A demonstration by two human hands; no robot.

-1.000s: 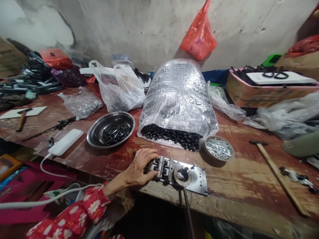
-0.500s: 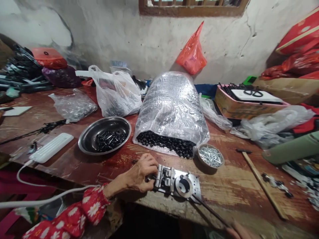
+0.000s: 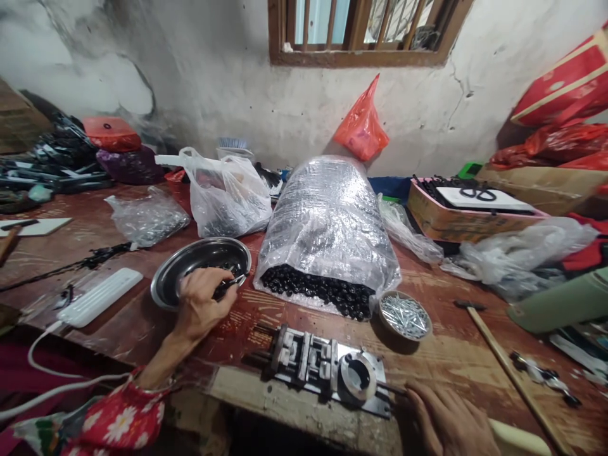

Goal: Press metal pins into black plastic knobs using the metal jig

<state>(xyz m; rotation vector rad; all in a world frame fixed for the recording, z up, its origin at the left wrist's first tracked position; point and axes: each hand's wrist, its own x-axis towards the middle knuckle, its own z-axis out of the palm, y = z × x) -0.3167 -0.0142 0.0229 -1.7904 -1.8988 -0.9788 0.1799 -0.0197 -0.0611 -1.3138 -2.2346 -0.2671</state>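
1. Apparently, the step in hand is either a pick from or a drop into the steel bowl (image 3: 167, 282); which of the two cannot be told from this moment
2. A small black part (image 3: 223, 288) with a bright metal end is pinched between the thumb and fingers of the left hand (image 3: 202, 294), above the right side of the bowl, whose contents are mostly hidden by that hand
3. The dark lever rod (image 3: 394, 389) of the metal jig (image 3: 325, 365) is covered at its outer end by the right hand (image 3: 446, 418), with a pale handle (image 3: 517, 438) seen beyond; whether it is clenched cannot be told, the fingers' undersides being hidden
4. The jig is set along the table's near edge, between the two hands
5. As judged, a clear lift over the rim is called for if the part is to be kept, or loosened fingers if it is to be dropped
6. No brand or lettering can be read; dark marks on the cardboard box (image 3: 451, 218) are too faint, and none is legible on the white power strip (image 3: 102, 297)
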